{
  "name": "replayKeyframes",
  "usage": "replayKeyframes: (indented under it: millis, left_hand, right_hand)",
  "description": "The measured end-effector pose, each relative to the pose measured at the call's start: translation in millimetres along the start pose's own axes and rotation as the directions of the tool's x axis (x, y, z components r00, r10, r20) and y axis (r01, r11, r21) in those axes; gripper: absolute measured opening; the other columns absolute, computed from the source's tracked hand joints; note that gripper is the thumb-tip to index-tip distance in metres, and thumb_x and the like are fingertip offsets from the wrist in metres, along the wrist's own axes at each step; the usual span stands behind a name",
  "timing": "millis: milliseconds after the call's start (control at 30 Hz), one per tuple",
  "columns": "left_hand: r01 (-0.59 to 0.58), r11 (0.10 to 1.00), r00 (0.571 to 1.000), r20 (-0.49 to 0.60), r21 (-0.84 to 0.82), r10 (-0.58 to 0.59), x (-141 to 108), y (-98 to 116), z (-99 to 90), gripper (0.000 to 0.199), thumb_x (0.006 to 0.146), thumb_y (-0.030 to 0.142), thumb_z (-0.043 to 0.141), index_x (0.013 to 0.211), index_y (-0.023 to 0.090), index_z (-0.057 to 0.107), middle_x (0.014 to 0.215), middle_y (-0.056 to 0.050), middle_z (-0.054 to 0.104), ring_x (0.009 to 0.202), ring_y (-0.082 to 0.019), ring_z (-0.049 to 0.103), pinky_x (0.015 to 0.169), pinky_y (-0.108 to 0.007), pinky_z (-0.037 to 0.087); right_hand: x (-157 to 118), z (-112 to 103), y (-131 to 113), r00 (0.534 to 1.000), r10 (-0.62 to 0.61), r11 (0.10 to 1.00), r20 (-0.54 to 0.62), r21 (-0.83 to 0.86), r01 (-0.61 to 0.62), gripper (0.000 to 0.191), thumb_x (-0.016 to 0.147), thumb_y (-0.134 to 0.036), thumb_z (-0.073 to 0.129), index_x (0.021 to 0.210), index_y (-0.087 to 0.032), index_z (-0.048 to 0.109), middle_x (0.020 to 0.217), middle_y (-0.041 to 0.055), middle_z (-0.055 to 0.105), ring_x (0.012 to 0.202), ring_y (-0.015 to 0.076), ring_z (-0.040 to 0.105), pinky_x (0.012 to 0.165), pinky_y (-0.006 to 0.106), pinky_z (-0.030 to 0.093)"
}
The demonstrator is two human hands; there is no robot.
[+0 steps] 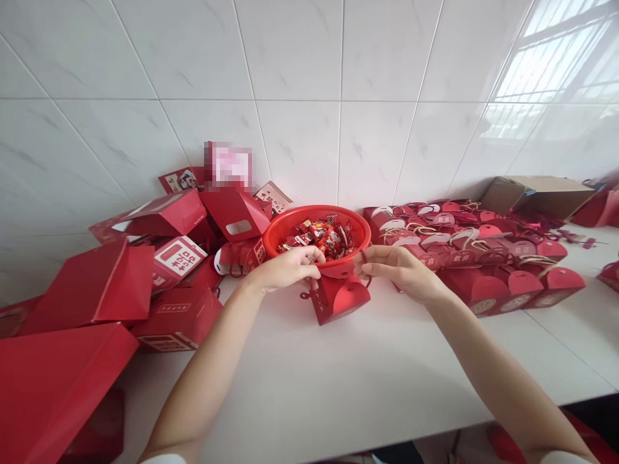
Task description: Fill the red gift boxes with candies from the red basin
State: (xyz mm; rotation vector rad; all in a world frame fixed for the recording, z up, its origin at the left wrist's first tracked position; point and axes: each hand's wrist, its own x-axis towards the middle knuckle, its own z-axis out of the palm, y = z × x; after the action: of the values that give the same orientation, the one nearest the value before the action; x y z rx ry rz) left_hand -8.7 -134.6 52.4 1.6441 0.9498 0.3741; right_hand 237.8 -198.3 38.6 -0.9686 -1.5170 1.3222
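Observation:
A small red gift box (338,301) with rounded end flaps sits tilted on the white counter, just in front of an orange-red plastic basket (271,240) of wrapped candies (322,237). My left hand (285,267) is at the box's upper left, thumb and fingers pinched on a dark red cord whose end dangles below. On the other side, my right hand (403,269) pinches the cord at the box's upper right, where a strand hangs down. Fingers partly hide the cord and the top of the box.
Larger red boxes (91,283) are piled on the left. Rows of filled-looking red gift boxes (483,258) with cord handles stand on the right, a brown cardboard box (536,193) behind them. A tiled wall (300,148) backs the white counter (309,386).

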Motion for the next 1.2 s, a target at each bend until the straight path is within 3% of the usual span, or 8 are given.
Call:
replayKeyframes:
  millis: [200, 400, 533, 667, 833, 967, 1067, 1200]
  left_hand:
    - [-0.085, 0.977, 0.989, -0.134, -0.194, 0.059, -16, 11, -13.0, 0.035, 0.072, 0.021, 0.072, 0.103, 0.018, 0.056, 0.064, 0.005, 0.059, 0.045, -0.010, 0.055, 0.047, -0.022, 0.040]
    - [-0.218, 0.831, 0.975, -0.148, -0.512, 0.164, -20, 16, -17.6, 0.035, 0.076, 0.019, 0.074, 0.108, 0.016, 0.060, 0.073, 0.002, 0.065, 0.053, -0.009, 0.058, 0.059, -0.025, 0.050]
    - [-0.313, 0.750, 0.948, -0.149, -0.582, 0.280, -20, 19, -7.2, 0.033, 0.078, 0.023, 0.075, 0.108, 0.017, 0.063, 0.095, -0.006, 0.072, 0.089, -0.022, 0.071, 0.084, -0.036, 0.055]
    - [-0.374, 0.730, 0.920, -0.128, -0.572, 0.371, -20, 21, 21.4, 0.033, 0.081, 0.025, 0.073, 0.111, 0.020, 0.063, 0.114, -0.009, 0.069, 0.118, -0.028, 0.062, 0.099, -0.041, 0.049]
    - [-0.480, 0.772, 0.876, -0.174, -0.415, 0.451, -17, 18, 51.9, 0.031, 0.081, 0.024, 0.073, 0.110, 0.021, 0.065, 0.122, -0.009, 0.064, 0.125, -0.027, 0.055, 0.108, -0.041, 0.042]
    - [-0.496, 0.787, 0.859, -0.074, -0.366, 0.507, -17, 16, 56.6, 0.036, 0.082, 0.026, 0.074, 0.115, 0.022, 0.063, 0.121, -0.009, 0.062, 0.123, -0.026, 0.054, 0.109, -0.043, 0.043]
    - [-0.482, 0.807, 0.859, -0.002, -0.341, 0.512, -18, 16, 57.1, 0.038, 0.083, 0.028, 0.073, 0.119, 0.022, 0.061, 0.120, -0.009, 0.062, 0.120, -0.027, 0.058, 0.105, -0.044, 0.047]
    - [-0.454, 0.875, 0.889, -0.022, -0.167, 0.457, -21, 14, 56.6, 0.045, 0.086, 0.032, 0.073, 0.127, 0.024, 0.058, 0.131, -0.010, 0.061, 0.124, -0.028, 0.059, 0.105, -0.043, 0.049]
  right_hand:
    - [5, -1, -10, 0.997, -0.046, 0.999, -0.063, -0.004, 0.046, 0.032, 0.076, -0.042, 0.080, 0.096, -0.018, 0.073, 0.093, 0.0057, 0.072, 0.077, 0.0173, 0.065, 0.077, 0.033, 0.053]
    - [8, 0, -13, 0.997, -0.044, 0.999, -0.068, 0.008, 0.045, 0.032, 0.074, -0.044, 0.081, 0.091, -0.017, 0.074, 0.092, 0.0060, 0.073, 0.080, 0.0184, 0.067, 0.083, 0.036, 0.053]
    - [10, 3, -12, 0.998, -0.033, 0.999, -0.053, -0.003, 0.033, 0.030, 0.075, -0.045, 0.080, 0.087, -0.017, 0.074, 0.092, 0.0054, 0.073, 0.084, 0.0189, 0.067, 0.086, 0.036, 0.052]
    - [14, 18, -7, 0.999, -0.034, 0.999, 0.012, -0.008, 0.034, 0.031, 0.075, -0.045, 0.081, 0.084, -0.016, 0.073, 0.085, 0.0042, 0.071, 0.081, 0.0187, 0.066, 0.083, 0.035, 0.052]
    - [10, 44, 8, 0.999, -0.047, 0.987, -0.002, 0.151, 0.046, 0.037, 0.073, -0.048, 0.082, 0.085, -0.017, 0.069, 0.085, 0.0037, 0.070, 0.086, 0.0209, 0.065, 0.084, 0.036, 0.050]
    - [-4, 48, 14, 0.999, -0.016, 0.963, -0.048, 0.269, 0.029, 0.036, 0.073, -0.048, 0.083, 0.084, -0.018, 0.067, 0.090, 0.0042, 0.071, 0.088, 0.0210, 0.065, 0.089, 0.037, 0.048]
    - [-14, 44, 15, 0.999, 0.010, 0.961, -0.036, 0.277, 0.000, 0.032, 0.074, -0.046, 0.082, 0.084, -0.017, 0.069, 0.080, 0.0035, 0.071, 0.081, 0.0190, 0.064, 0.088, 0.036, 0.047]
    - [-29, 37, 14, 0.996, 0.073, 0.976, -0.048, 0.211, -0.061, 0.032, 0.079, -0.046, 0.078, 0.074, -0.017, 0.066, 0.065, 0.0018, 0.067, 0.069, 0.0155, 0.060, 0.079, 0.032, 0.045]
